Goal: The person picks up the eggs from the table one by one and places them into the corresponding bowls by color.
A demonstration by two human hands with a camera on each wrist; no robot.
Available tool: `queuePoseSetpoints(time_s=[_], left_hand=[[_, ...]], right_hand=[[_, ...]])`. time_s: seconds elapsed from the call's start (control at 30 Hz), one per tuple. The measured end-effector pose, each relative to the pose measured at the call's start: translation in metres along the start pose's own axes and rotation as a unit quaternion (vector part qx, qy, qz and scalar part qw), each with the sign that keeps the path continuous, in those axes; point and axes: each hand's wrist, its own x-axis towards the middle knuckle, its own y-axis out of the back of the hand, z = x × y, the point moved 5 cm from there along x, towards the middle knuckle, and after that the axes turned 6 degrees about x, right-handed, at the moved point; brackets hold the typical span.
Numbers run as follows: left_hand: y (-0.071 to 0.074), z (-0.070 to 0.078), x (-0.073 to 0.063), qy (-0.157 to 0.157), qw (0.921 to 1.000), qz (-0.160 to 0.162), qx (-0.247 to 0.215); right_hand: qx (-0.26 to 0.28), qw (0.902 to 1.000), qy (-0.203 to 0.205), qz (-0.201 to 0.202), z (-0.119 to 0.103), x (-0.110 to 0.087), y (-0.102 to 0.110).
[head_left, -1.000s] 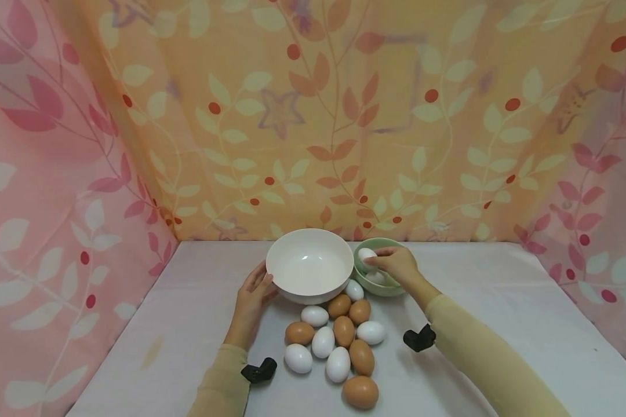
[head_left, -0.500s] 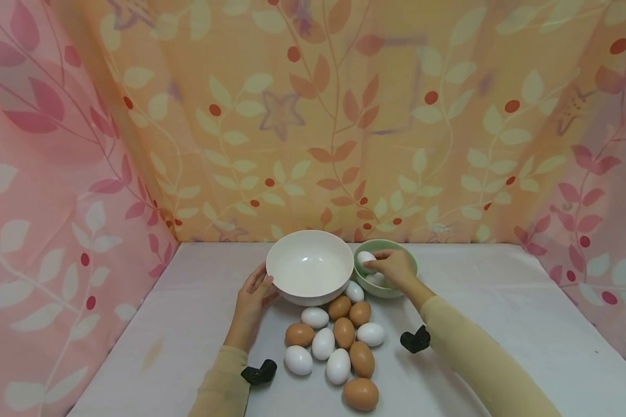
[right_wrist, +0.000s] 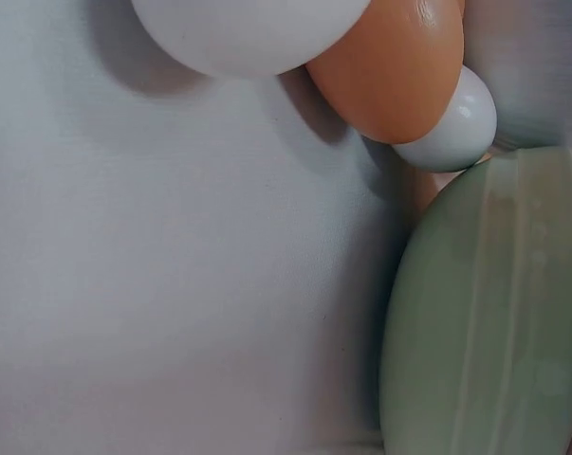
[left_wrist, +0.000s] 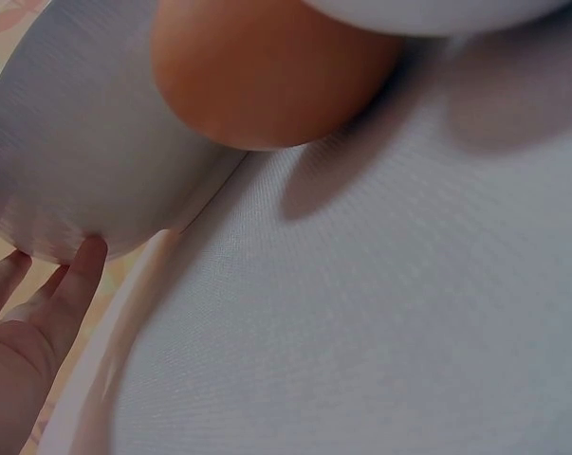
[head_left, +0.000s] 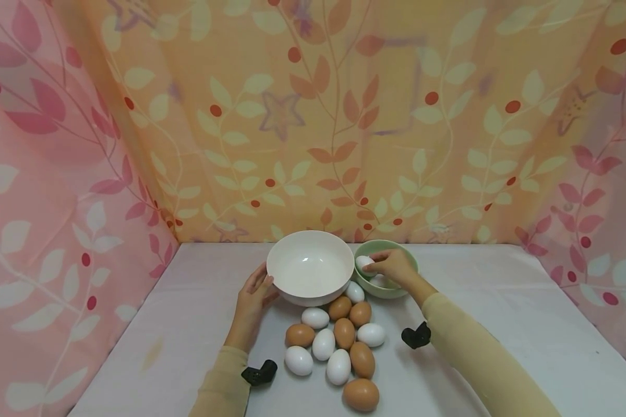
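In the head view my right hand (head_left: 395, 267) reaches into the green bowl (head_left: 383, 293) and pinches a white egg (head_left: 364, 264) near its left inner side. Beneath the hand, more white shows in that bowl, partly covered by the fingers. My left hand (head_left: 252, 298) touches the left side of a larger white bowl (head_left: 310, 300), which holds nothing visible. Fairly straight fingers (left_wrist: 80, 275) rest against that bowl's outer wall in the left wrist view. The right wrist view shows the green bowl's outside (right_wrist: 475, 332), with the held egg hidden.
Several loose white and brown eggs (head_left: 344, 333) lie in front of the bowls on the white cloth (head_left: 188, 324). One white egg (head_left: 355, 292) lies close against both bowls. Patterned curtains (head_left: 313, 116) enclose the back and sides. Each sleeve carries a black device (head_left: 416, 335).
The right hand, with the white egg pinched, has moved slightly down and left within the green bowl. The left hand and the white bowl stay where they were.
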Motion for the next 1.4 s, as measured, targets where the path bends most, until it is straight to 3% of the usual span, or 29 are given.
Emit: queuePoseSetpoints(time_s=[0.33, 0.8, 1.0, 1.13, 1.4], left_hand=[[0.0, 0.0, 0.0, -0.003, 1.0, -0.001, -0.001], [-0.001, 0.0, 0.001, -0.012, 0.9999, -0.003, 0.008], [-0.001, 0.002, 0.001, -0.014, 0.9999, -0.004, 0.004], [-0.002, 0.003, 0.0, -0.013, 0.9999, -0.007, -0.002], [-0.001, 0.003, -0.001, -0.009, 0.9999, -0.009, 0.001]], right_hand=[[-0.024, 0.9996, -0.008, -0.016, 0.006, 0.002, 0.001], [-0.021, 0.9992, 0.018, -0.028, 0.002, -0.003, 0.006], [0.054, 0.9964, 0.051, -0.041, -0.015, -0.026, 0.017], [0.122, 0.9887, 0.061, -0.062, -0.018, -0.051, 0.018], [0.125, 0.9879, 0.066, -0.065, -0.015, -0.096, 0.022]])
